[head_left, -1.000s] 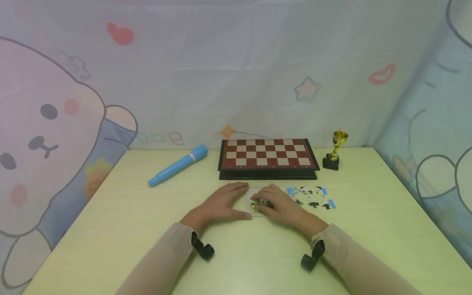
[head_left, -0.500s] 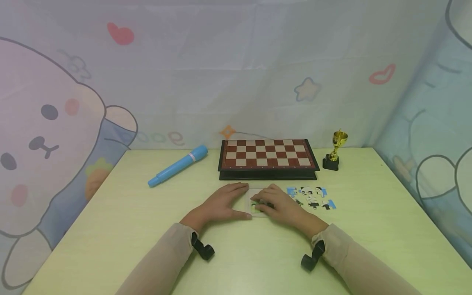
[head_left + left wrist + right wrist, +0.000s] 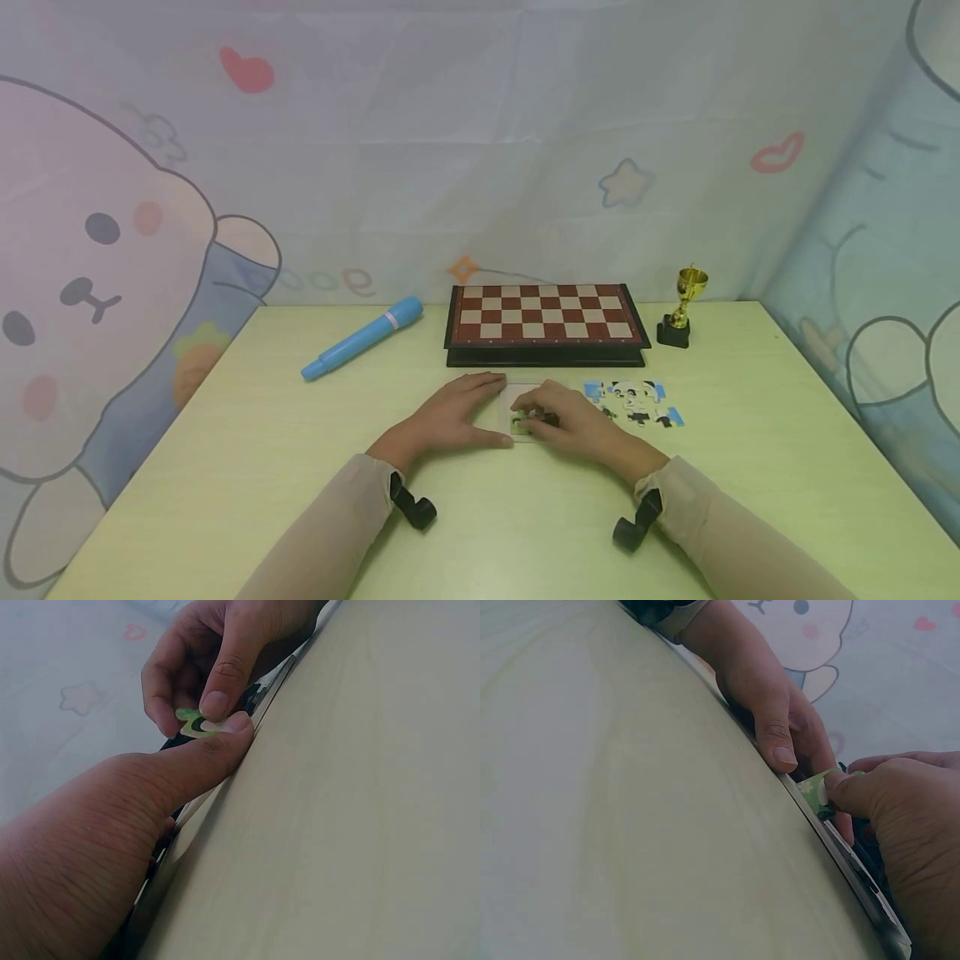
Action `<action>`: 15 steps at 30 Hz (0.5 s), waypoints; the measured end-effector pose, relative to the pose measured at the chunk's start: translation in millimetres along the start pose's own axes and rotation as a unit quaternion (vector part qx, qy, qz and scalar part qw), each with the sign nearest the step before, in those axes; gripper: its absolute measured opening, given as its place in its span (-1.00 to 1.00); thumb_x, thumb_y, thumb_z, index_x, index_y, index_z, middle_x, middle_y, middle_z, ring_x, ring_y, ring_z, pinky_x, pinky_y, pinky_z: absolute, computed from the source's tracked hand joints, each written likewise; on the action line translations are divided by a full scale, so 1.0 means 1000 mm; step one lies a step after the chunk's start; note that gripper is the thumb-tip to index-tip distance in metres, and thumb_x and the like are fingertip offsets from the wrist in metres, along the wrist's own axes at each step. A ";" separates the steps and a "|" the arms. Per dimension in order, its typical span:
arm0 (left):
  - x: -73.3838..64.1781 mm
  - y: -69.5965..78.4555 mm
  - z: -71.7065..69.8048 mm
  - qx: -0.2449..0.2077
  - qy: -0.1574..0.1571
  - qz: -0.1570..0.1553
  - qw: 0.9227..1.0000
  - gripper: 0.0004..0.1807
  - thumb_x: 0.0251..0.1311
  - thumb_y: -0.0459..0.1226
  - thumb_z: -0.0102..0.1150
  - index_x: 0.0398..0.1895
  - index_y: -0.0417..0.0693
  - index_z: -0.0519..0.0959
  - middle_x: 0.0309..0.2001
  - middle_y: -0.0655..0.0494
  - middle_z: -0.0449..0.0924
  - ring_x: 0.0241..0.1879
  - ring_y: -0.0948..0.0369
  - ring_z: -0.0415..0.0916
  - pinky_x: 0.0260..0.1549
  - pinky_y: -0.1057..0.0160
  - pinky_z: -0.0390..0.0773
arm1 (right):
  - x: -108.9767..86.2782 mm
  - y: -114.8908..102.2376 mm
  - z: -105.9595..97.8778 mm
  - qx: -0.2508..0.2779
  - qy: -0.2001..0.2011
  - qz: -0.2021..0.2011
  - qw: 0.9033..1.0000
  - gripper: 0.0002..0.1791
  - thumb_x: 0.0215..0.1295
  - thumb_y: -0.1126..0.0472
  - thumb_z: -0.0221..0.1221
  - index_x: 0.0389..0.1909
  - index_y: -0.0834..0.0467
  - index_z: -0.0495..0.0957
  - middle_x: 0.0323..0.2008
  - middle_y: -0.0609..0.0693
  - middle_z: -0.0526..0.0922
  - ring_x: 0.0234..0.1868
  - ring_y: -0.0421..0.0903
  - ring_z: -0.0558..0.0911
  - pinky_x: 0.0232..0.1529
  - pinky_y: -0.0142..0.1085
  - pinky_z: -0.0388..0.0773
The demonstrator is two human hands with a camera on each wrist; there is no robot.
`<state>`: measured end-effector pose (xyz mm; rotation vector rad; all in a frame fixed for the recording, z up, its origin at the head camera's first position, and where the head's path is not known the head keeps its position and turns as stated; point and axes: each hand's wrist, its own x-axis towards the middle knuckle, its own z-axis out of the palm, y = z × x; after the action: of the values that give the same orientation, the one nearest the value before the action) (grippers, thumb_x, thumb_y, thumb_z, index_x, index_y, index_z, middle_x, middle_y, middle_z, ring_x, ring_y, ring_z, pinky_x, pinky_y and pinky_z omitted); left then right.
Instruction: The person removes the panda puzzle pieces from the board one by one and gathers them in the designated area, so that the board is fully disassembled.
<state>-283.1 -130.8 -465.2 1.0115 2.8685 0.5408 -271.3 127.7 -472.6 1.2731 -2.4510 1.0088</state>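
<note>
A pale, flat puzzle frame (image 3: 506, 408) lies on the table in front of the chessboard. My left hand (image 3: 447, 414) rests along its left side, fingers extended at the far corner and thumb at the near corner. Over the frame, my right hand (image 3: 573, 419) pinches a green puzzle piece (image 3: 196, 724) between thumb and fingers. Part of a green piece with a small flower print (image 3: 812, 791) shows by the right thumb in the right wrist view. The right hand hides much of the frame. Several loose panda puzzle pieces (image 3: 636, 403) lie to its right.
Behind the hands sits a black-edged chessboard box (image 3: 546, 315) with red and white squares. A gold trophy cup (image 3: 684, 298) on a black base stands right of it. At the left lies a blue wand-like tube (image 3: 362, 339). A printed cloth (image 3: 420, 150) hangs behind the table.
My right hand's knuckles have risen slightly and its fingers have shifted a little over the green piece. The left hand stays in place at the frame.
</note>
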 end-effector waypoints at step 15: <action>0.000 0.000 0.000 -0.004 0.000 0.000 1.000 0.12 0.04 0.51 0.07 0.58 0.12 0.18 0.56 0.24 0.10 0.53 0.15 0.01 0.48 0.05 0.06 | 0.000 -0.005 -0.005 0.041 0.013 0.048 0.998 -0.85 0.43 0.12 0.25 -0.04 -0.04 0.65 -0.25 -0.30 0.67 -0.33 -0.28 0.58 -0.31 -0.34 0.57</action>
<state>-283.1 -131.3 -465.1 1.0115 2.8637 0.5524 -267.6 129.0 -466.1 1.1679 -2.4958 1.1539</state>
